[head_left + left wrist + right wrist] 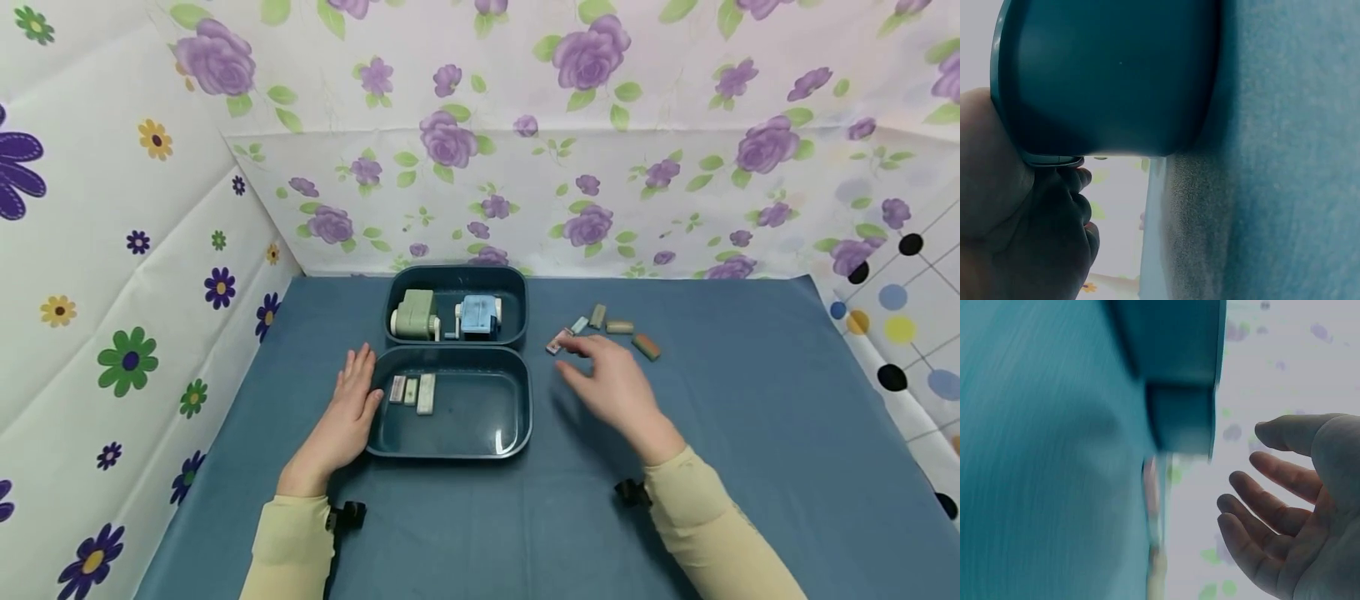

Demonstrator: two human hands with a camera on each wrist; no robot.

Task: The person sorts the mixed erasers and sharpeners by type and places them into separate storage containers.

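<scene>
Head view: the right hand [615, 387], just beside a pinkish block [556, 344] to the right of the near tray [450, 456], partly covers it; both sleeves [294, 542] are cut off. Blue cloth covers the bench [780, 433]; a flowered sheet [652, 125] hangs behind the tray. Five small blocks lie right of the tray, three inside; two crank sharpeners [416, 317] occupy a second tray [450, 284] behind it.

Left wrist view: the left hand [1029, 225], fingers extended, touches the near tray's side, whose interior is hidden.

Right wrist view: the right hand is empty, fingers parted; the blocks appear blurred.
</scene>
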